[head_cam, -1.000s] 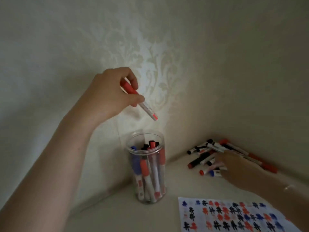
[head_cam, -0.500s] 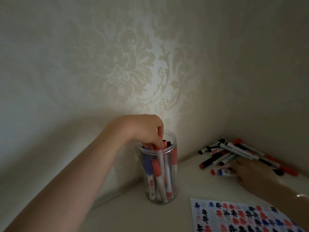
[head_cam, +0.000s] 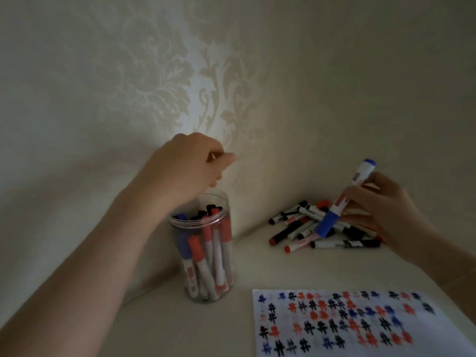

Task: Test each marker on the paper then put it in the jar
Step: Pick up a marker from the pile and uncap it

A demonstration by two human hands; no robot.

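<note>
A clear plastic jar (head_cam: 206, 292) stands on the pale surface, holding several red, blue and black markers. My left hand (head_cam: 188, 166) hovers just above its mouth, fingers loosely curled and holding nothing. At the right, my right hand (head_cam: 381, 210) grips a blue-capped white marker (head_cam: 345, 199), lifted and tilted above the pile of loose markers (head_cam: 306, 228) in the corner. The test paper (head_cam: 438, 338), covered with red, blue and black hash marks, lies at the front right.
Patterned wallpaper walls meet in a corner right behind the jar and the pile. Bare pale surface lies between the jar and the paper and in front of the jar.
The red marker went into the jar and my left hand has risen off its mouth with nothing in it. My right hand picked a blue marker out of the pile and raised it.
</note>
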